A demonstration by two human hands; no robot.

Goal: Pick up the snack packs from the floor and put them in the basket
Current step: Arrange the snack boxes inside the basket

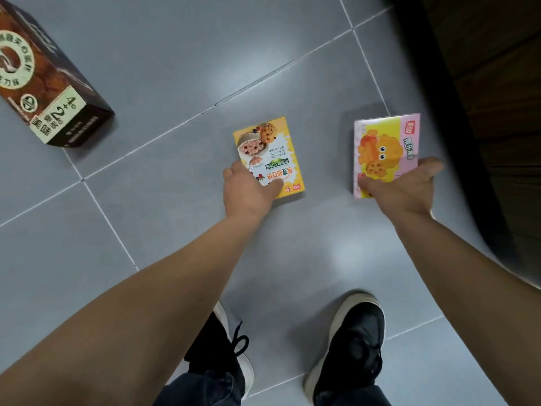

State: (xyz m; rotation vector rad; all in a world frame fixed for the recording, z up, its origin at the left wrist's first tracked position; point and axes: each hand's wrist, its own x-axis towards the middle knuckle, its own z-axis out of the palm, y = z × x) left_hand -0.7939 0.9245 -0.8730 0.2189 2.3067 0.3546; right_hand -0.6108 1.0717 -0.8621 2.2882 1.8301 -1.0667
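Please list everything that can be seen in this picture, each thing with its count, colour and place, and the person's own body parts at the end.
yellow snack box: one, yellow with cookie pictures, middle of the floor, gripped at its near end by the left hand.
pink snack box: one, pink and yellow, right of the yellow one, held by the right hand.
brown snack box: one, dark brown, lying on the floor at far left, untouched.
floor: grey tiles with pale joints.
dark wooden furniture: one, black-brown, right edge.
basket: not in view.
left hand: one, on the yellow box.
right hand: one, on the pink box.
shoes: two, black with white soles, bottom.
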